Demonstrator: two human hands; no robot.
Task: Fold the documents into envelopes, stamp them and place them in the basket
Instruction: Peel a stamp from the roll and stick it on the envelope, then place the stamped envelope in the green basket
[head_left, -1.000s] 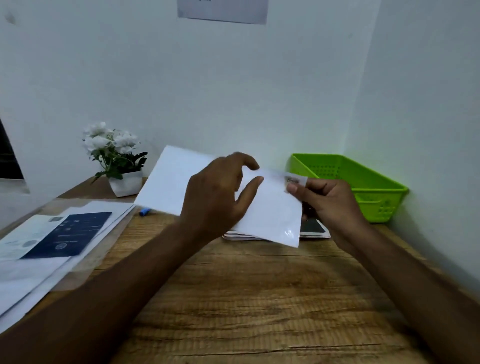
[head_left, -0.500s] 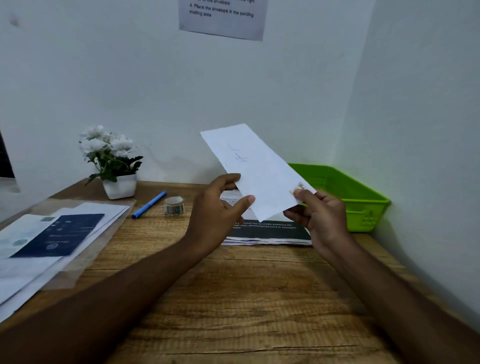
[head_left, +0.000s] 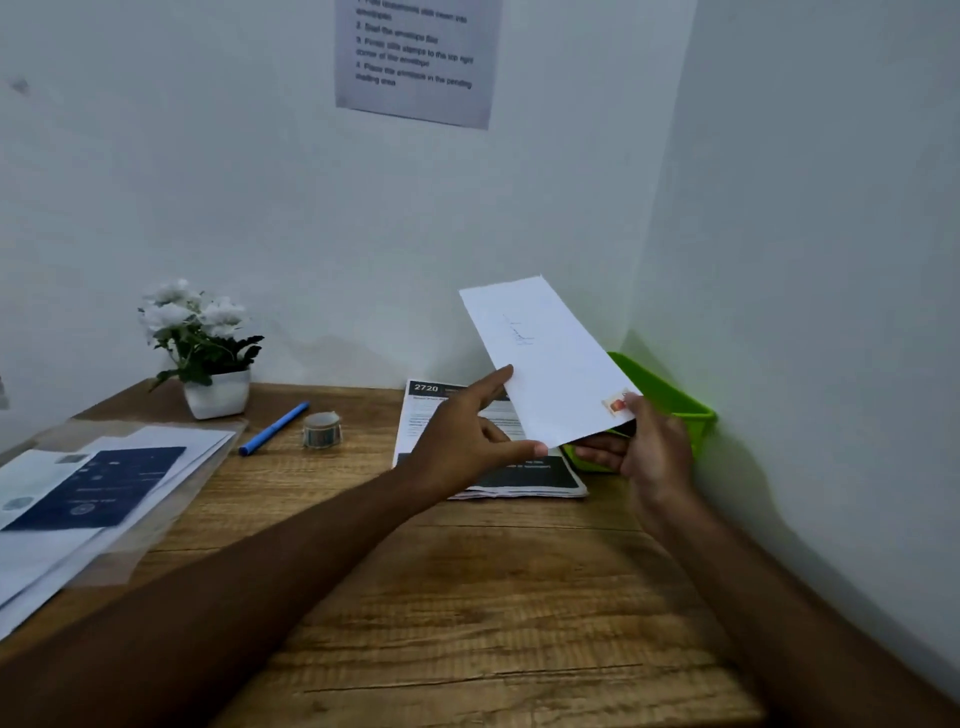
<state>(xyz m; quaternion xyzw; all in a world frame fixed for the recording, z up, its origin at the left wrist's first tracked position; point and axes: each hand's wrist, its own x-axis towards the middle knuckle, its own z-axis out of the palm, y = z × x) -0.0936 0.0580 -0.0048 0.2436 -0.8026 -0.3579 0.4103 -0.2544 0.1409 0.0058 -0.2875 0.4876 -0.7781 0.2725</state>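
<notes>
One white envelope hangs tilted over the counter at about 1 o'clock, its far end raised toward 12 and its stamped corner low, close by the near end of the green basket at 2 o'clock. The right grip pinches that low corner, thumb beside the reddish stamp, fingers underneath; the left grip holds the near long edge between forefinger and thumb. The envelope looks light and thin, stiffened only by whatever is folded inside, likely to flop if held by one corner and to crease under a hard pinch; a long edge, clear of the stamp, seems the safest hold. Beneath it a stack of printed documents lies at 12 o'clock. The counter is rough-grained wood, set into a corner of pale walls; a blue pen, a roll of stamps and a potted white flower sit toward 10 o'clock, loose papers at 9 o'clock, a printed notice high on the wall
</notes>
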